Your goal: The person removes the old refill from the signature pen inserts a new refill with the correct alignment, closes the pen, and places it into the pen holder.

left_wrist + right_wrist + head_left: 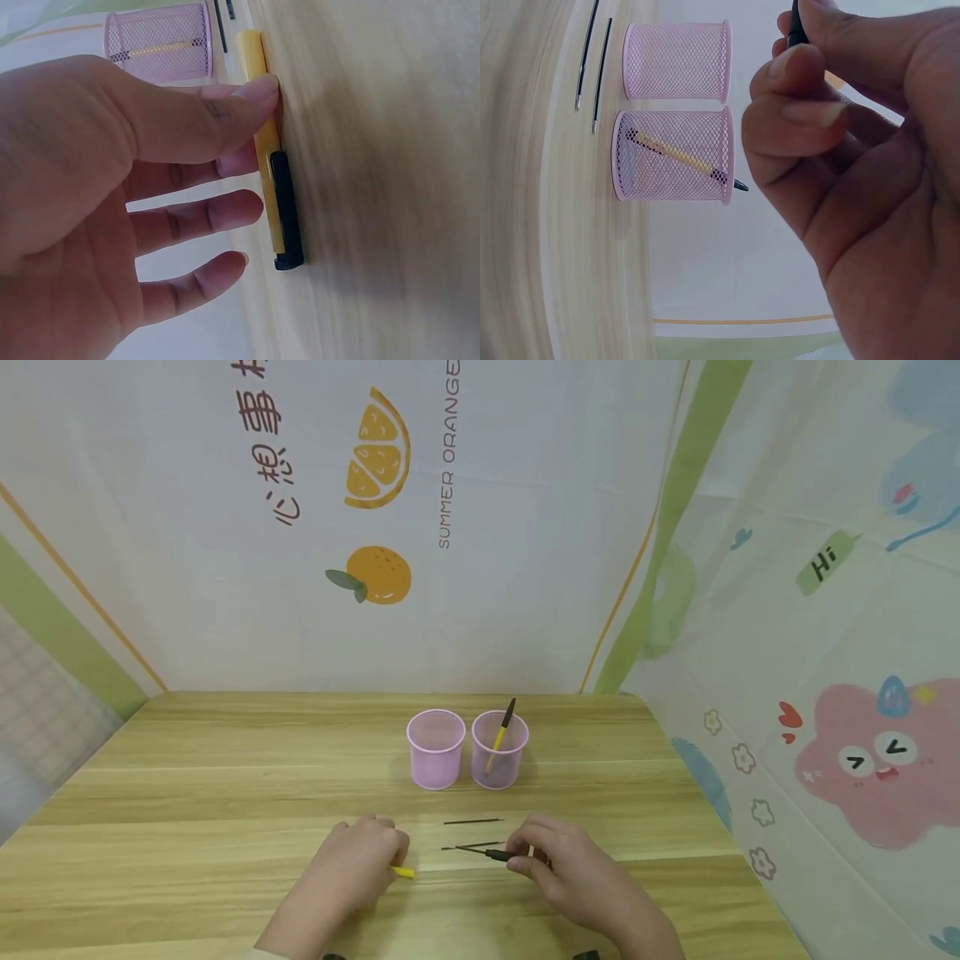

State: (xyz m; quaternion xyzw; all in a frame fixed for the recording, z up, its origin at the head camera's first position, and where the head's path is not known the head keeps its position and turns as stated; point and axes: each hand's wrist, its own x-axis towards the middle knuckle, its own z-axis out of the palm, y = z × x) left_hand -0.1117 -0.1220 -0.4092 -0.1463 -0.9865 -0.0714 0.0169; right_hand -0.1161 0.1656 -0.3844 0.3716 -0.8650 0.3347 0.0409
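Note:
My left hand (pixel 362 862) pinches a yellow pen barrel (pixel 267 176) between thumb and index finger, low over the table. A black clip piece (pixel 287 214) runs along one end of the barrel; the other fingers are spread loosely beside it. My right hand (pixel 572 870) pinches a black pen tip section (pixel 498 855), from which a thin dark refill points left toward the other hand. Two more thin refills lie on the table between the hands, the farther refill (pixel 472 821) separate and the nearer refill (pixel 480 844) overlapped by the held one in the head view.
Two pink mesh cups stand side by side beyond the hands. The left cup (pixel 436 768) has nothing showing in it; the right cup (pixel 483 777) holds a leaning yellow-and-black pen (pixel 499 739). Behind the wooden table (pixel 187 777) hangs a printed white cloth (pixel 510 610).

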